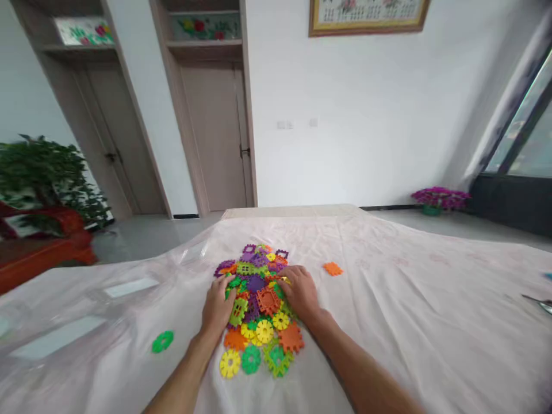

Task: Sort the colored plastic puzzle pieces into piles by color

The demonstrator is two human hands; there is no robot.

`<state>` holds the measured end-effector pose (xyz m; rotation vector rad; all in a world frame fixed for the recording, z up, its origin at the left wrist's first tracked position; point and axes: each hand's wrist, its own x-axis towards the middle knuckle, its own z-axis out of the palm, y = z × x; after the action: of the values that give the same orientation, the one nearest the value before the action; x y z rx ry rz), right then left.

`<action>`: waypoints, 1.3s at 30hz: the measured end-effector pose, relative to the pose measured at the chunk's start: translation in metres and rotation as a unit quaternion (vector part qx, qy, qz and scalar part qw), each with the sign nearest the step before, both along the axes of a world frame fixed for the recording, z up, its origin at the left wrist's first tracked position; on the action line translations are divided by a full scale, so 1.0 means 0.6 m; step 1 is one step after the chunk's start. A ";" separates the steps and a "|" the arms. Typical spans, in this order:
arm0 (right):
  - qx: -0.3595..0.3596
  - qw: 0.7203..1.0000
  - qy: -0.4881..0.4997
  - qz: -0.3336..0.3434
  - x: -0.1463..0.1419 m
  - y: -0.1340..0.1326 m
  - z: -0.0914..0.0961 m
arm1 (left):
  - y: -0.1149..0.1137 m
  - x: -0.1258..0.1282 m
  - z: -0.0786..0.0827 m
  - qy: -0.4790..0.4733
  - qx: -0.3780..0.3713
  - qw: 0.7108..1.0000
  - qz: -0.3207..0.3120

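Observation:
A heap of colourful plastic building pieces [255, 284] lies on the cloth-covered table in front of me. Gear-edged squares, window-like frames and notched discs make it up, in purple, green, orange and yellow. My left hand [219, 305] rests against the heap's left side, thumb apart from the fingers. On the opposite side my right hand [301, 290] lies over the edge, its fingers bent onto the pieces and partly hiding them. Both hands touch the heap, with no single piece visibly gripped. Nearest me are a yellow disc [230, 363], a green disc [250, 359] and a lime square frame [277, 357].
A green disc [163, 342] lies apart at the left, and an orange square [333, 268] beyond my right hand. Pale rectangular shapes [131, 287] show under clear plastic at left. A metal utensil [544, 306] lies at the right edge. A red wooden seat [47, 244] stands left of the table.

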<state>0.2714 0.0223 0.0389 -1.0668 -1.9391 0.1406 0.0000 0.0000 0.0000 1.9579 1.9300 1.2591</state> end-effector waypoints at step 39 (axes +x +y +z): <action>0.021 0.995 -0.012 0.092 0.034 -0.016 0.027 | -0.001 0.000 0.002 -0.003 0.013 1.000 0.007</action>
<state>0.2920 0.0127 0.0549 -0.8644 -2.0525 0.1888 0.0000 -0.0009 0.0009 1.9543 1.9365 1.2978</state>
